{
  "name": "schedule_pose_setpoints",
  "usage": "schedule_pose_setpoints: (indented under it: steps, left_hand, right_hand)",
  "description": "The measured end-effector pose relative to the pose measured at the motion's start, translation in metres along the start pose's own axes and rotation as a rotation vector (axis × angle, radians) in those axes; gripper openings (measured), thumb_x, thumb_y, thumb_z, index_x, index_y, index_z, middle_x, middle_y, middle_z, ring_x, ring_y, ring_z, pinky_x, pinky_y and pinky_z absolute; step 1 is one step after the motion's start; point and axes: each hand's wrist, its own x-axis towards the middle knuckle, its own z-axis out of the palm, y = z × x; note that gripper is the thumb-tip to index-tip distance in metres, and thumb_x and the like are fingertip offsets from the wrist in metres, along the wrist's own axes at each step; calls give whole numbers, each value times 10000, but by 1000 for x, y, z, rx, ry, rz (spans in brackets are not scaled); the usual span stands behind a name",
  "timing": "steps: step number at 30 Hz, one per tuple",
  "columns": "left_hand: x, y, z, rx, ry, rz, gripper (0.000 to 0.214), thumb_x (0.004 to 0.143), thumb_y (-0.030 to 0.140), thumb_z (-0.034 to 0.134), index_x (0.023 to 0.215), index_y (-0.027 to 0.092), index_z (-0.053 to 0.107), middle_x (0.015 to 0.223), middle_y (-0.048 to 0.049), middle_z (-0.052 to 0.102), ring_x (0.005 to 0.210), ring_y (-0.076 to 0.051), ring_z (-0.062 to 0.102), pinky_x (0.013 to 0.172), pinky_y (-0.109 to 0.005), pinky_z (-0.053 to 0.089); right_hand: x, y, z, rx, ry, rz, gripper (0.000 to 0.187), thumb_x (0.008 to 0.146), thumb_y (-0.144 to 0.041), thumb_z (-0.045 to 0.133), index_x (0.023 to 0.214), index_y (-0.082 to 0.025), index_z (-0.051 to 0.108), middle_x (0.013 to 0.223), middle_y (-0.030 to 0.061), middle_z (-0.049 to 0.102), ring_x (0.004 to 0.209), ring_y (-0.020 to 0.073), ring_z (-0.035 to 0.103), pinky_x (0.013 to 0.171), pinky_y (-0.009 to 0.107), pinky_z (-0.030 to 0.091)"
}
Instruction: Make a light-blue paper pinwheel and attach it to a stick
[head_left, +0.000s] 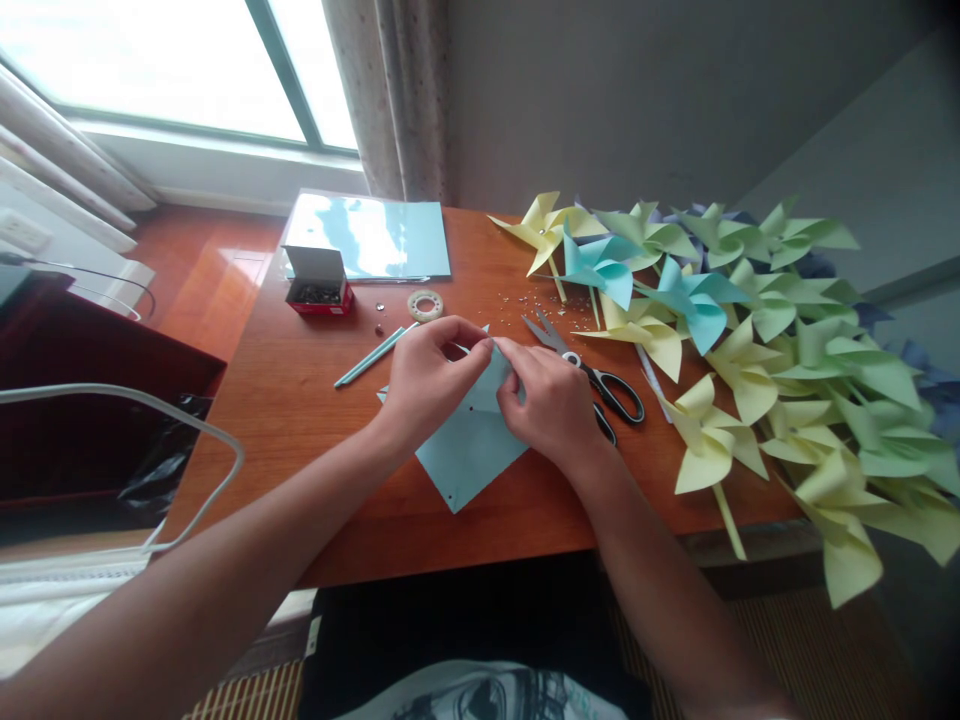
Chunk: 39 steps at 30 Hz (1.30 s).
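Blue paper [472,440]: left hand [435,375] and right hand [553,405] pinch its twelve-o'clock corner, fingers [519,358] closed together; scissors [572,358] lie at two o'clock.

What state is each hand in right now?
Left hand: closed, thumb and forefinger pinched at the light-blue paper; exact hold hidden.
Right hand: closed, fingers curled at the same paper; exact hold hidden.

A brown wooden table [274,430] carries everything: toward the back, a clear-wrapped pack of light blue paper [418,242], with an open red box [324,306] just in front. Nearby lie a tape roll [412,307], two tiny round pieces [379,331] and thin blue sticks [367,362]. Toward the right lie black-handled scissors [573,359], pale scraps [538,301] and many paper pinwheels [705,440], some overhanging the edge
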Motion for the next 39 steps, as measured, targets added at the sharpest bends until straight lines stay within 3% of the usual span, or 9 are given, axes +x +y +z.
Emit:
schedule_pose_setpoints:
  steps: [5,8,13,18,26,39]
  left_hand:
    - [2,0,-1,-147,-67,-25,147,768,273,755,771,126,736,715,-22,684,645,-118,566,563,-212,430]
    - [1,4,-1,-241,-148,-49,184,771,303,782,788,124,744,696,-13,665,620,-103,537,536,-205,403]
    - [-1,9,-1,-338,-202,-77,205,754,312,817,823,127,761,682,-7,662,607,-101,534,539,-205,411]
    - [-1,5,0,-404,-183,-135,216,750,333,831,831,147,756,675,0,655,598,-103,540,549,-213,417]
    - [-2,1,0,-446,-251,-168,201,780,332,804,839,146,754,642,5,618,583,-100,514,536,-216,395]
    - [-2,2,0,-387,-256,-95,149,788,285,786,809,144,743,658,13,633,598,-96,508,544,-214,389]
  right_hand:
    - [5,1,-13,548,-25,280,197,942,-292,564,999,-185,719,919,54,755,793,204,684,720,311,528]
    - [9,3,-17,866,-35,452,219,940,-381,604,853,-200,691,809,14,703,748,174,645,674,284,507]
    - [10,4,-20,1201,-69,542,185,887,-380,690,820,-208,670,772,-12,668,743,157,632,732,290,532]
    - [10,4,-22,1215,-82,518,190,866,-377,725,787,-206,698,749,-15,678,728,145,627,718,274,528]
    - [11,4,-18,1163,-42,507,245,815,-431,778,763,-202,707,731,-17,693,702,141,622,679,270,520]
    - [10,4,-18,1079,-32,491,221,829,-388,755,756,-192,684,706,-22,644,688,136,588,655,264,484]
